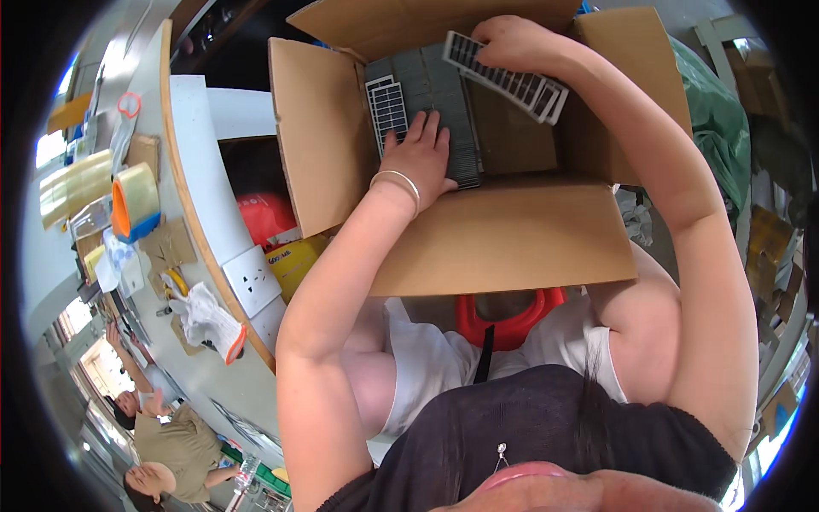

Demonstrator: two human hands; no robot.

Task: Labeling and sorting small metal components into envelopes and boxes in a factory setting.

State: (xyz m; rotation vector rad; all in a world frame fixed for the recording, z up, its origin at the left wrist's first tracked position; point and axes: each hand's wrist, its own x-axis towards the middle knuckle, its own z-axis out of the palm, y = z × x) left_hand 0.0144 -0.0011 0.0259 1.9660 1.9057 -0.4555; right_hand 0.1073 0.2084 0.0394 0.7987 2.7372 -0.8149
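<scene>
Holding a fanned handful of small panels (512,78) over the far side of the open cardboard box (503,235), the right hand (516,43) is closed around them; the left hand (420,158) lies flat, fingers spread, on the packed stack (439,94) inside. Thin, dark and white-gridded, they look light, rigid and likely brittle, best gripped by their edges.

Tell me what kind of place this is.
Probably a small workshop or packing area. The hands, left and right, work in a cardboard box of small dark panels, beside a workbench with packing tape rolls.
</scene>
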